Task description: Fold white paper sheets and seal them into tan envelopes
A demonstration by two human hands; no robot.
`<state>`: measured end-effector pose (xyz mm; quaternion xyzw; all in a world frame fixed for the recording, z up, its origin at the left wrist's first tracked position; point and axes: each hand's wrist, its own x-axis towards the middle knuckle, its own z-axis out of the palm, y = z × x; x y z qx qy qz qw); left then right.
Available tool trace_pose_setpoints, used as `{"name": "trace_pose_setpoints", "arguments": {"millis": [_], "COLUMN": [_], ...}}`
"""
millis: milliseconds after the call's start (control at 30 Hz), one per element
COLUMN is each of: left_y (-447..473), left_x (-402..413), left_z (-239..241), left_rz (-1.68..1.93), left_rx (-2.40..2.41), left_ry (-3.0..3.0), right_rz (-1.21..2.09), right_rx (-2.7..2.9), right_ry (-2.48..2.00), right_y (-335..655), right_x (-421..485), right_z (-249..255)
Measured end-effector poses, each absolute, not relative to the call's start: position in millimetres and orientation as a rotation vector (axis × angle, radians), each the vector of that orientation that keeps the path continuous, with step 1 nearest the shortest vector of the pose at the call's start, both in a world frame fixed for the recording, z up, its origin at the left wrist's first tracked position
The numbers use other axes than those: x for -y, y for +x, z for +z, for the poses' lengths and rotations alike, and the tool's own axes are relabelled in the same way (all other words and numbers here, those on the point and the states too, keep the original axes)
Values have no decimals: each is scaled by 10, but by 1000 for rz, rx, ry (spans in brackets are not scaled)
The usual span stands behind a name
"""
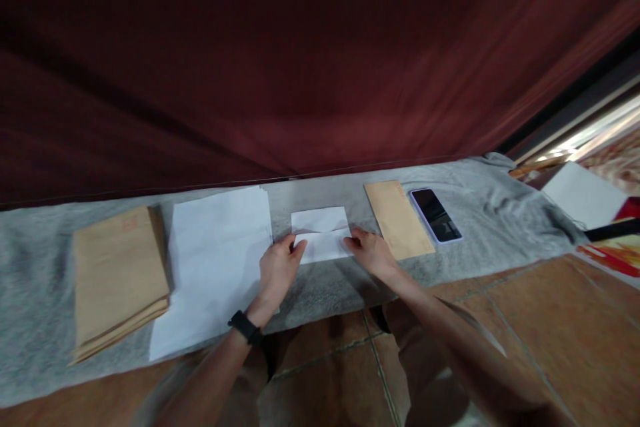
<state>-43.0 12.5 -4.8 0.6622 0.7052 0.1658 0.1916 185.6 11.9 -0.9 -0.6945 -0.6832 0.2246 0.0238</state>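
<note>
A white sheet of paper (323, 250), folded over on itself, lies on the grey cloth in front of me. My left hand (280, 263) grips its left edge, thumb on top and fingers at the side. At the opposite edge, my right hand (371, 250) pinches the paper the same way. Just left of my left hand is a stack of white paper (215, 260). A single brown envelope (397, 217) lies beside my right hand, partly behind it.
At the far left sits a stack of brown envelopes (120, 273). A phone (435, 215) lies right of the single envelope. The grey cloth (310, 290) covers a narrow surface against a dark red curtain (320, 80). Tiled floor (560, 307) shows below, and a white box-like object (584, 193) stands at right.
</note>
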Motion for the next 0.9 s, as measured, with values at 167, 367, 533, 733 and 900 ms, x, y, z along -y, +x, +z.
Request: {"name": "trace_pose_setpoints", "arguments": {"millis": [167, 367, 533, 733, 900], "left_y": [-364, -396, -491, -483, -454], "left_x": [-177, -197, -180, -256, -316], "left_z": [-4, 15, -112, -187, -203], "left_rz": [359, 657, 891, 923, 901], "left_rx": [-2049, -1921, -1685, -1658, -1738], "left_ry": [1815, 1676, 1533, 1511, 1508], "right_rz": [694, 706, 696, 635, 610], "right_rx": [2108, 2101, 2072, 2052, 2033], "right_ry": [-2214, -2209, -2226, -2255, -2286], "right_y": [1814, 1789, 1773, 1750, 1740], "right_x": [-163, -237, -314, -366, -405], "right_z": [53, 72, 48, 57, 44]}}
